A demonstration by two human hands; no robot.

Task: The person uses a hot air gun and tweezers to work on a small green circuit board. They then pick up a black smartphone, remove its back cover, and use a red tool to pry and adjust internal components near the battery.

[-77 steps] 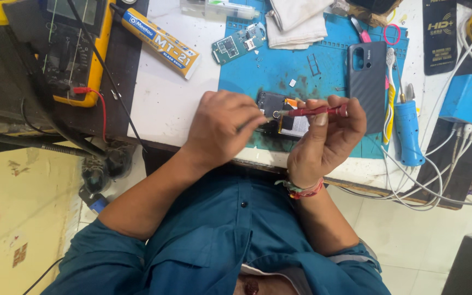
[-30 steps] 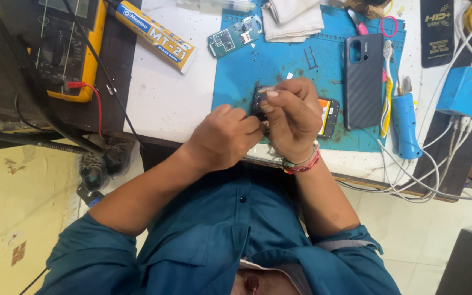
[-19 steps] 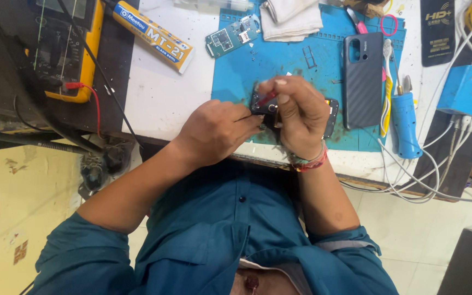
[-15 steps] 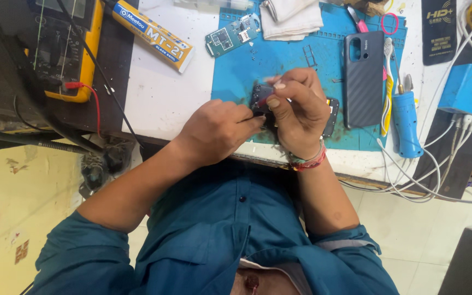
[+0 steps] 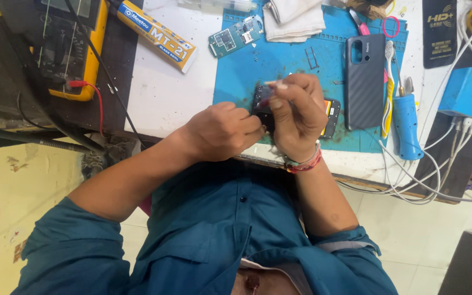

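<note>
- An opened phone (image 5: 331, 112) is lain on the blue mat (image 5: 241, 71), near the tabletop's (image 5: 165, 93) front edge.
- It is pinched at its left end by the left hand (image 5: 222, 131).
- The right hand (image 5: 296, 112) is closed over it, fingers pressed together.
- A dark phone cover (image 5: 364, 82) is seen just right.

A matt blue rubbery mat (image 5: 279, 60) is seen under a ribbed matt plastic phone case (image 5: 364, 82) and white cloth (image 5: 293, 19).

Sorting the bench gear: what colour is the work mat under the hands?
Blue, with dark smudges; the mat shows best in the head view.
</note>
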